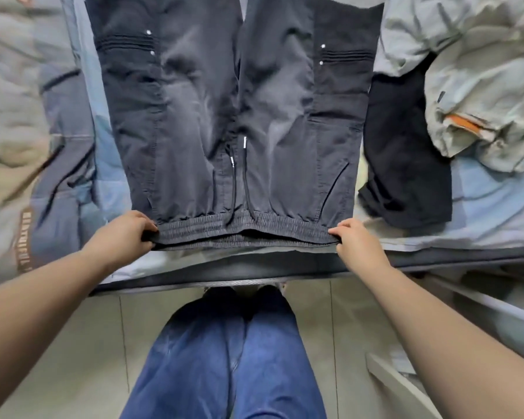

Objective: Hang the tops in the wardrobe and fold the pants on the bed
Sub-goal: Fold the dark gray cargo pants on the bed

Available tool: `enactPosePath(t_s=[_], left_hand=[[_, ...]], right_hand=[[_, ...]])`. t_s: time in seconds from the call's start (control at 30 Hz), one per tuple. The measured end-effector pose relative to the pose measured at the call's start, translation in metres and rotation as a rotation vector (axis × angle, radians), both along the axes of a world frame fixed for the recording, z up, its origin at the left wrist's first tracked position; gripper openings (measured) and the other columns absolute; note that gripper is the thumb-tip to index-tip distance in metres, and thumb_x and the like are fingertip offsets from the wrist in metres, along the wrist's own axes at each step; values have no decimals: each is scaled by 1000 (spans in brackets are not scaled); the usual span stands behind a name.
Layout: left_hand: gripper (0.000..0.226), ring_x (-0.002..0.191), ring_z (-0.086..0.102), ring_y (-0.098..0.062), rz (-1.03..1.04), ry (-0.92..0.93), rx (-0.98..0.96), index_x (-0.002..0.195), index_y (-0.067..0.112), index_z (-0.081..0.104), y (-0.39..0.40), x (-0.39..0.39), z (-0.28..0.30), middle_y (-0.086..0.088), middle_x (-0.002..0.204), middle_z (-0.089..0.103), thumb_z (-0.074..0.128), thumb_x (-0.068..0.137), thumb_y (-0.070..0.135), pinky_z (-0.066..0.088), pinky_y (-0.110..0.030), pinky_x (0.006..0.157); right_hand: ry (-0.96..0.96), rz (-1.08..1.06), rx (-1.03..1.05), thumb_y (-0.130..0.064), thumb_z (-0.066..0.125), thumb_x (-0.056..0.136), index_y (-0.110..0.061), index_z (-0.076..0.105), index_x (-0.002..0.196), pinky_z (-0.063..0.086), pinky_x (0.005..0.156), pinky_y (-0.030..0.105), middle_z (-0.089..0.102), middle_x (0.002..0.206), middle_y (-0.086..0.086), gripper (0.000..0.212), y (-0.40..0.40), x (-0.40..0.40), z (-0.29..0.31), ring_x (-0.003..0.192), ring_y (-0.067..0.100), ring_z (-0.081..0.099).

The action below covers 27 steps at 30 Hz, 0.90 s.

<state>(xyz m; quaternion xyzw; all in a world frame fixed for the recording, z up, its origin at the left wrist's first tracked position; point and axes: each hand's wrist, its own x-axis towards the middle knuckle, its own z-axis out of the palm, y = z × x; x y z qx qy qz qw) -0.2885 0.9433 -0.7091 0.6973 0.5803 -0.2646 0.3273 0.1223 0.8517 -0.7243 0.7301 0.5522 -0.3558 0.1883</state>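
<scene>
The pants (236, 116) were pinched at the waistband by left hand (124, 234) and right hand (357, 240), spread on the bed (481, 207); a lengthwise fold seemed due

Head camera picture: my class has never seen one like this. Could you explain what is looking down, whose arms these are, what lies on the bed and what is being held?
The camera sits on a person's head, looking down, so the arms and blue-jeaned legs are theirs. No machine here. The left hand and right hand each pinch a corner of the elastic waistband of the dark grey drawstring pants, spread flat on the light blue bed. Beside them lie a black garment and a crumpled pale green jacket.
</scene>
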Motion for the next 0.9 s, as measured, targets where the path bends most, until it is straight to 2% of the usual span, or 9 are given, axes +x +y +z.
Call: enactPosePath(t_s=[0.13, 0.2, 0.27, 0.33, 0.4, 0.53, 0.73, 0.8, 0.9], left_hand=[[38, 109, 57, -19, -34, 91, -174, 113, 21, 68, -12, -4, -13, -2, 116, 60, 74, 76, 27, 44, -29, 94], [36, 107, 57, -16, -22, 105, -280, 111, 23, 65, -10, -1, -15, 2, 113, 61, 75, 77, 29, 43, -26, 93], [32, 103, 57, -16, 86, 49, -332, 106, 23, 61, -7, 2, -16, 3, 105, 59, 75, 78, 26, 42, -26, 91], [37, 109, 58, -18, 238, -2, -307, 115, 19, 61, -3, 3, -16, 3, 112, 61, 74, 80, 23, 40, -24, 90], [38, 111, 58, -18, 346, -40, -241, 118, 17, 61, 3, 2, -17, 0, 120, 64, 72, 82, 22, 39, -24, 89], [33, 97, 57, -15, 530, -115, -165, 115, 15, 62, 20, -7, -23, -7, 119, 65, 71, 84, 21, 40, -23, 84], [65, 122, 50, -24, 685, -237, -112, 140, 13, 43, 32, -20, -40, -10, 134, 52, 73, 82, 20, 44, -28, 89], [76, 126, 47, -24, 705, -250, -71, 146, 15, 32, 29, -23, -48, -8, 139, 46, 73, 82, 21, 40, -29, 96], [86, 132, 41, -21, 748, -334, -25, 150, 27, 22, 23, -36, -65, -2, 142, 43, 71, 78, 34, 37, -38, 108]], right_hand=[[-48, 213, -259, -4, 50, 85, -24, 67, 110, 47, 83, 31, 59, 122, 7, 36, 11, -4, -15, 103, 29, 60], [-55, 374, -393, -6, 52, 81, -27, 65, 99, 49, 82, 31, 62, 119, 7, 30, 22, -9, -17, 100, 28, 60], [-82, 525, -506, -18, 59, 80, -25, 59, 97, 49, 81, 31, 62, 120, 6, 18, 37, -13, -17, 102, 27, 59], [-115, 574, -548, -36, 65, 82, -19, 58, 106, 50, 84, 32, 62, 119, 4, 31, 57, -20, -17, 108, 26, 58], [-102, 569, -474, -44, 59, 87, -17, 58, 106, 49, 83, 34, 63, 117, 3, 33, 79, -31, -14, 108, 26, 58], [16, 468, -230, -36, 49, 93, -22, 57, 121, 46, 87, 36, 59, 123, 3, 32, 130, -82, -13, 112, 27, 55], [255, 306, 84, -19, 43, 92, -24, 57, 123, 43, 88, 34, 50, 128, 3, 34, 204, -192, -26, 113, 25, 53], [328, 303, 142, -20, 43, 94, -23, 50, 133, 42, 88, 34, 44, 138, 1, 40, 219, -226, -33, 119, 23, 50], [390, 356, 163, -20, 44, 95, -24, 33, 146, 40, 92, 34, 23, 154, -1, 53, 238, -281, -45, 132, 22, 39]])
